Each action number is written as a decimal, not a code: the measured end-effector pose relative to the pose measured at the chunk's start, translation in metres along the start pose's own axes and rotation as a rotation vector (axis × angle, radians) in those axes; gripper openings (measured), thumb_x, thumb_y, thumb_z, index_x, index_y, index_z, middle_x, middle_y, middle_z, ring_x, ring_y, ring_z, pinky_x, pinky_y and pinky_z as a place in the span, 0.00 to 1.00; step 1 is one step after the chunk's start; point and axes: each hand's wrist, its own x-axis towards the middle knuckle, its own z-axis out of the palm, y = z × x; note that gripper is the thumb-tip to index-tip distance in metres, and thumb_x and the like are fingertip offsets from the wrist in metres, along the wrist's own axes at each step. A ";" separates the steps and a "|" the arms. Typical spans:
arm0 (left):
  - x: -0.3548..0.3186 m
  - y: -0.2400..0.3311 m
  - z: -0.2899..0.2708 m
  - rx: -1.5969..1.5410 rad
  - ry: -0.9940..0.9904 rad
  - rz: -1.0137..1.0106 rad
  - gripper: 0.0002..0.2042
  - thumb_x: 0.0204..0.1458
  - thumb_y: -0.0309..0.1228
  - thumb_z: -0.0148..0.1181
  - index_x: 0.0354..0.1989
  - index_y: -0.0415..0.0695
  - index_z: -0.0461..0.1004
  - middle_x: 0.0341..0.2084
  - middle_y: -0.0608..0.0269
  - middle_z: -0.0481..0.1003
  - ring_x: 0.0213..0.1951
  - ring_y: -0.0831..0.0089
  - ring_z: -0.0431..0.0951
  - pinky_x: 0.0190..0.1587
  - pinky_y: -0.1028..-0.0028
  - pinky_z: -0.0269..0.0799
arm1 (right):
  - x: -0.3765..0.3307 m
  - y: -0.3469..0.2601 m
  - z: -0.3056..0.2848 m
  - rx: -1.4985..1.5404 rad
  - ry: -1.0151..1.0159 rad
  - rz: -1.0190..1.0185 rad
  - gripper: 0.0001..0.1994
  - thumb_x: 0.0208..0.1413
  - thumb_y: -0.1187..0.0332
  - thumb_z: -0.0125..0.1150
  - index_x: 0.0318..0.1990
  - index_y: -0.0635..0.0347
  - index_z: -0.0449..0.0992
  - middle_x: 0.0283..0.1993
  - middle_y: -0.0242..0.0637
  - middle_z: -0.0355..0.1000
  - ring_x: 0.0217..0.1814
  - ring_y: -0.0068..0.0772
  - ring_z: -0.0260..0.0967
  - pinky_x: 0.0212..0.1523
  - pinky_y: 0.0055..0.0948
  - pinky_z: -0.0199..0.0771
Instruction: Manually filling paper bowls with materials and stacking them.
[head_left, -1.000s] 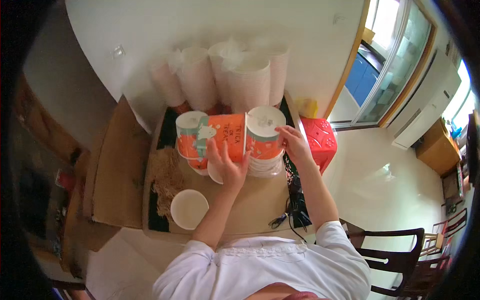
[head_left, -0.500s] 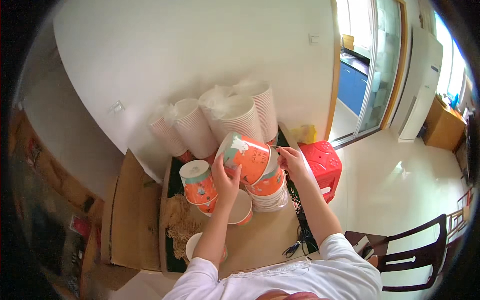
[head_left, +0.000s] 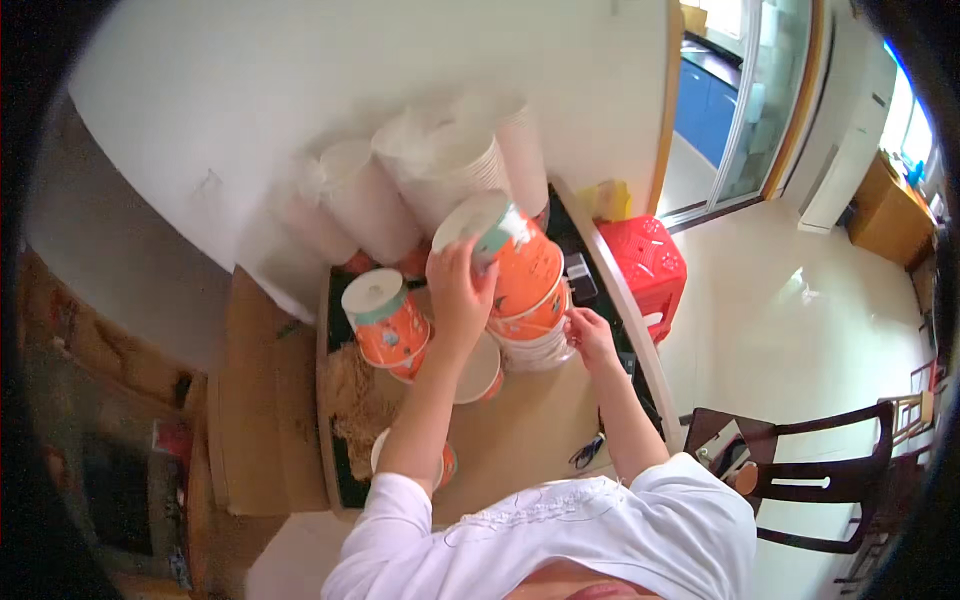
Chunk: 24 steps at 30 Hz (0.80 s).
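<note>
An upside-down orange paper bucket (head_left: 528, 264) with a green band and white figures sits slightly tilted on a stack of similar buckets. My left hand (head_left: 463, 290) holds its left side, fingers near the pale base and thumb on the wall. My right hand (head_left: 592, 335) is closed in a pinch beside the stack's lower right rim; what is between its fingers is too small to make out. Whitish crumpled material (head_left: 536, 352) wraps the stack's foot. Left of it stands another upturned orange bucket stack (head_left: 384, 318). An upright bucket (head_left: 478, 370) shows its white inside between the stacks.
Tall stacks of white-lined buckets (head_left: 375, 200) in clear plastic stand against the wall. Brown fibrous material (head_left: 355, 400) lies at the table's left, a black cable (head_left: 588, 453) at the front right. A cardboard box (head_left: 265, 430), red stool (head_left: 645, 265) and dark chair (head_left: 830, 480) surround the table.
The orange bucket has come down from a tilted hold onto the stack and stands more upright. My right hand has moved from its rim down to the stack's side. The whole view has shifted.
</note>
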 end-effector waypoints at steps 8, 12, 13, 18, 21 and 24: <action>0.015 -0.004 0.000 0.035 -0.073 0.027 0.21 0.43 0.30 0.63 0.48 0.45 0.67 0.38 0.56 0.71 0.44 0.55 0.69 0.48 0.59 0.61 | -0.030 0.015 0.030 0.171 -0.166 0.180 0.05 0.59 0.70 0.53 0.39 0.60 0.72 0.24 0.30 0.69 0.22 0.18 0.63 0.21 0.16 0.62; 0.022 -0.008 -0.003 -0.039 -0.113 0.004 0.19 0.43 0.29 0.63 0.46 0.45 0.68 0.38 0.56 0.71 0.44 0.55 0.70 0.48 0.59 0.63 | -0.062 0.011 0.070 0.215 -0.327 0.225 0.07 0.60 0.69 0.51 0.42 0.59 0.71 0.26 0.31 0.69 0.24 0.19 0.64 0.24 0.16 0.65; 0.023 -0.007 -0.002 -0.041 -0.120 0.002 0.19 0.43 0.29 0.63 0.46 0.45 0.68 0.38 0.56 0.71 0.44 0.55 0.70 0.48 0.59 0.63 | -0.063 0.011 0.074 0.269 -0.379 0.220 0.07 0.60 0.69 0.50 0.42 0.59 0.70 0.26 0.30 0.68 0.23 0.19 0.64 0.24 0.16 0.65; 0.014 -0.001 0.007 -0.024 -0.196 0.033 0.19 0.42 0.31 0.63 0.44 0.48 0.69 0.40 0.60 0.71 0.45 0.61 0.69 0.50 0.60 0.60 | -0.026 0.055 0.043 0.375 -0.230 0.393 0.04 0.58 0.70 0.51 0.39 0.56 0.68 0.26 0.28 0.68 0.21 0.20 0.62 0.20 0.17 0.61; 0.001 0.004 0.007 0.010 -0.191 0.100 0.19 0.42 0.32 0.63 0.45 0.50 0.69 0.41 0.62 0.70 0.47 0.62 0.68 0.51 0.59 0.59 | -0.022 0.064 0.028 0.473 -0.183 0.429 0.07 0.56 0.70 0.53 0.42 0.56 0.67 0.29 0.28 0.69 0.21 0.20 0.61 0.20 0.16 0.60; -0.020 -0.003 0.002 0.030 -0.209 0.096 0.21 0.43 0.33 0.63 0.48 0.52 0.68 0.44 0.63 0.69 0.50 0.64 0.67 0.53 0.57 0.58 | -0.039 0.052 0.020 0.167 0.072 0.221 0.14 0.54 0.73 0.55 0.48 0.54 0.66 0.39 0.29 0.69 0.26 0.18 0.63 0.22 0.14 0.60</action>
